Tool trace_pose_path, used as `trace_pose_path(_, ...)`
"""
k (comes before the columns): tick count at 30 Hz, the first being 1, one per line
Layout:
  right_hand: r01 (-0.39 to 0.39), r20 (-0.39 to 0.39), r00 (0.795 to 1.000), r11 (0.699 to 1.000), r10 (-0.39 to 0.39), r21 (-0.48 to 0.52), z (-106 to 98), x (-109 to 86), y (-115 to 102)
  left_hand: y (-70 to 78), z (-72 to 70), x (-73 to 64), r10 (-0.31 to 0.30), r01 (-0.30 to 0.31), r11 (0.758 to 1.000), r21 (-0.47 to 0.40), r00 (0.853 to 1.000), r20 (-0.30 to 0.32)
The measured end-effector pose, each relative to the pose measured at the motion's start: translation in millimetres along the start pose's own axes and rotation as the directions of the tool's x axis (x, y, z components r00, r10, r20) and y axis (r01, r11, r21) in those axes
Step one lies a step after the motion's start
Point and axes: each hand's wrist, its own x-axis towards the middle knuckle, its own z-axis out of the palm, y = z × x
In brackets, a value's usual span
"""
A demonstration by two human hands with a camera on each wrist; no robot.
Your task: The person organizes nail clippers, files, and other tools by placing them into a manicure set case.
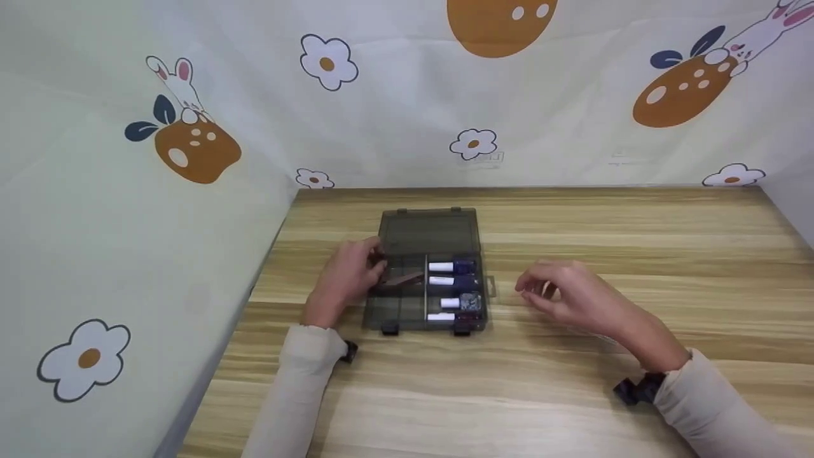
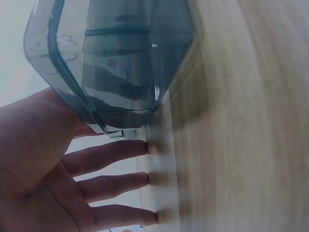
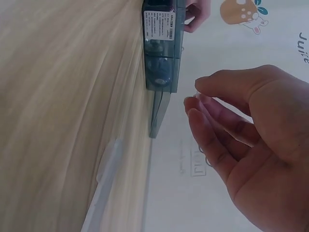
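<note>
A dark see-through divided box (image 1: 394,312) lies with its lid (image 1: 429,232) folded back. Its right side holds several nail polish bottles (image 1: 442,280) with white caps. A thin brownish strip (image 1: 404,280), its kind unclear, slants across the left side. My left hand (image 1: 340,277) is at the box's left wall; in the left wrist view three fingers (image 2: 113,187) extend straight down to the table, while box parts hide the thumb and index. To the right, apart from the box, my right hand (image 1: 579,299) hovers with loosely bent fingers and nothing clearly visible in them.
A translucent strip-like thing (image 3: 104,181) lies on the wooden table (image 1: 509,394), near and partly under the right wrist. Printed cloth walls (image 1: 394,127) stand along the table's back and left. A small white label (image 3: 159,25) is on the box's side.
</note>
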Motion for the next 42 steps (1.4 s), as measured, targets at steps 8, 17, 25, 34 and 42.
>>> trace_pose_path(8,0.044,-0.022,0.999,0.999,-0.044,0.003,5.9,5.5,-3.2,-1.4,0.6,0.2,-0.006,0.006,1.0,0.0,1.0,0.002)
trace_pose_path(17,0.043,-0.012,0.999,0.998,-0.043,0.045,12.8,14.8,-11.8,-2.2,-0.3,-0.5,-0.005,0.005,1.0,-0.007,1.0,0.012)
trace_pose_path(25,0.066,-0.013,0.998,0.996,-0.065,0.063,20.8,22.8,-18.1,-3.0,0.2,0.1,0.012,-0.012,1.0,-0.005,1.0,-0.001)
trace_pose_path(34,0.074,-0.003,0.997,0.996,-0.074,0.049,26.8,35.8,-29.4,-3.0,0.3,-0.7,0.011,-0.011,1.0,-0.008,1.0,-0.01)
trace_pose_path(42,0.118,-0.009,0.993,0.991,-0.118,0.067,35.0,50.6,-41.3,-1.9,1.1,0.3,0.004,-0.004,1.0,0.002,1.0,-0.004)
